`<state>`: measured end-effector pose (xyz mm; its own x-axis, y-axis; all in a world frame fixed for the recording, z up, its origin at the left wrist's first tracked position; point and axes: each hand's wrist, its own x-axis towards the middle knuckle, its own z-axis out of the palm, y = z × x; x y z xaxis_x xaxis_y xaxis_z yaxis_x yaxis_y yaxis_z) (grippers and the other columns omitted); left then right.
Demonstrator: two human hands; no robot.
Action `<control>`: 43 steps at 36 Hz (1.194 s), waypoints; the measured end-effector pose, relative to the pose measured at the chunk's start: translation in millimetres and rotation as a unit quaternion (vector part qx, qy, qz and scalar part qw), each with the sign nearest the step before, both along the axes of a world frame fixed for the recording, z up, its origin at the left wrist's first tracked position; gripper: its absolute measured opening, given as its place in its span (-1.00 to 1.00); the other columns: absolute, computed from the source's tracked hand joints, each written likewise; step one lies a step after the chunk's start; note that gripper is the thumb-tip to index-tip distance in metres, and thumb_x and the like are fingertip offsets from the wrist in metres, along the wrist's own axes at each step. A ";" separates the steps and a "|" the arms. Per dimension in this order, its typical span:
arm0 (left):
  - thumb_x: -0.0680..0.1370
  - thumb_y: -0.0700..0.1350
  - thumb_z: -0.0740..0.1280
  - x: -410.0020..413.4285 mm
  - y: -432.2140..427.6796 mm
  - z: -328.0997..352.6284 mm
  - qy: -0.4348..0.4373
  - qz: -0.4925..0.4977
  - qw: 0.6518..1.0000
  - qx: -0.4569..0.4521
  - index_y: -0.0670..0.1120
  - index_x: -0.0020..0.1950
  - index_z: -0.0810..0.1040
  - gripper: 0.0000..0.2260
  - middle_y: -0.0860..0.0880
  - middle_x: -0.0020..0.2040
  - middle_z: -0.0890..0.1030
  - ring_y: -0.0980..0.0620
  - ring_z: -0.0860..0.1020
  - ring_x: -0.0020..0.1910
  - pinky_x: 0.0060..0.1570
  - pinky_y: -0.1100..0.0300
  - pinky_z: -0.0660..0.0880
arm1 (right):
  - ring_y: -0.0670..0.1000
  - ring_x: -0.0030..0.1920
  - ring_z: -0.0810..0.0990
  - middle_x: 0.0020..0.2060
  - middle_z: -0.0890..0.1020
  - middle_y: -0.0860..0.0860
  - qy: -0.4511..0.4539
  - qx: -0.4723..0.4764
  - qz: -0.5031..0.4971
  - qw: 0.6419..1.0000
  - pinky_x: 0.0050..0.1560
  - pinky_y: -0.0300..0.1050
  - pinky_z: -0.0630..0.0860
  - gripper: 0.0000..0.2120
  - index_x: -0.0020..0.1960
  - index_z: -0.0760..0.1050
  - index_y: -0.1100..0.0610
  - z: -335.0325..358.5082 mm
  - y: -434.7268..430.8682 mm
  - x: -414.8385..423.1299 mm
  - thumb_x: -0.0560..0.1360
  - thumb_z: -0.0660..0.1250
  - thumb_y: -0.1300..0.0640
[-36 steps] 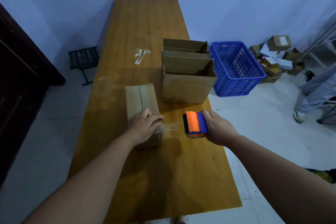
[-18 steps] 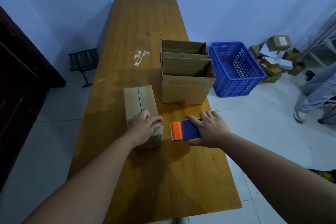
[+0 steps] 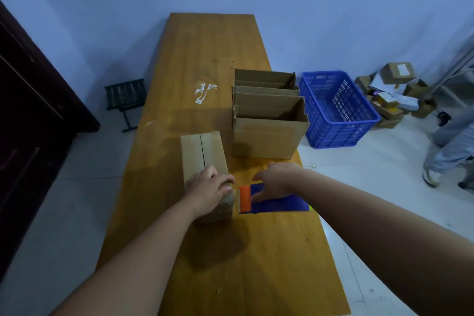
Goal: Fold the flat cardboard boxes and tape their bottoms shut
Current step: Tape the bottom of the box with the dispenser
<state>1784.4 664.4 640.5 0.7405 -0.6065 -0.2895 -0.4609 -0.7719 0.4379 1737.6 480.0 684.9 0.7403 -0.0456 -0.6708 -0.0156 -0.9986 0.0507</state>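
A small closed cardboard box lies bottom-up on the wooden table, its centre seam facing up. My left hand rests on the box's near end, fingers spread over the top and right edge. A blue and orange tape dispenser lies flat on the table just right of that box. My right hand hovers over it with its fingers stretched out, the fingertips touching the blue body. Whether tape covers the seam I cannot tell.
Two open folded boxes stand behind, one farther back. A blue plastic crate sits on the floor right of the table, beside a pile of parcels. A person's legs are at far right. A dark stool stands left.
My right hand brought the tape dispenser leftward towards the box, laid it flat on the table and loosened its grip. My left hand stayed on the box.
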 end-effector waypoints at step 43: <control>0.62 0.11 0.10 1.4 1.7 -1.5 -0.026 -0.027 0.999 -0.002 0.21 0.29 0.40 -0.74 0.06 -0.01 0.28 0.09 0.27 0.01 -0.01 0.21 0.23 | 0.11 0.02 0.44 0.02 0.46 0.10 0.196 0.084 -0.145 0.966 0.04 0.00 0.40 -0.50 0.37 0.31 0.15 12.4 23.2 22.2 0.57 0.22 -0.13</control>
<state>1785.9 666.1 639.0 0.7205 -0.6471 -0.2494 -0.5241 -0.7435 0.4153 1759.8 503.2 697.3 0.4003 -0.0798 -0.9129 -0.3085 -0.9498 -0.0522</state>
